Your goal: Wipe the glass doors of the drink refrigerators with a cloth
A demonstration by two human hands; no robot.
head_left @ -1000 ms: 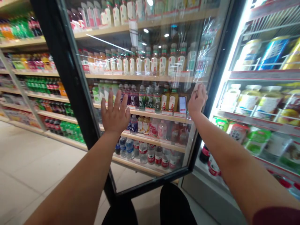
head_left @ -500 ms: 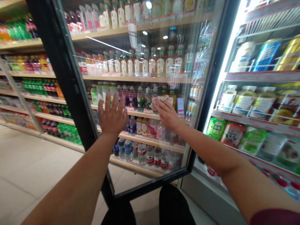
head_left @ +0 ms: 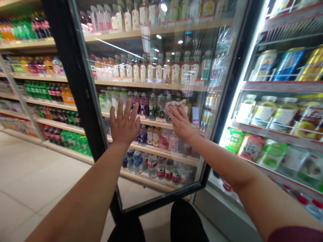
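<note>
A glass cooler door (head_left: pixel 161 198) in a black frame stands swung out in front of me. Flat on the left part of its pane lies my left hand (head_left: pixel 124 126), fingers spread, holding nothing. My right hand (head_left: pixel 180 121) presses a pale cloth (head_left: pixel 174 107) against the glass, right of the middle. The cloth is bunched under the fingers and partly hidden by them. Through the pane I see shelves with rows of bottles (head_left: pixel 158 72).
To the right is the lit cooler shelf (head_left: pixel 277 134) with cans, bottles and pouches. Drink shelves (head_left: pixel 47 104) run along the left over a tiled floor (head_left: pixel 32 178). My dark-clad knees (head_left: pixel 188 220) are just below the door's bottom edge.
Both hands stay on the glass, with the cloth still under the right one and showing a little more. The view has shifted slightly, and the door's left frame appears farther right at the top.
</note>
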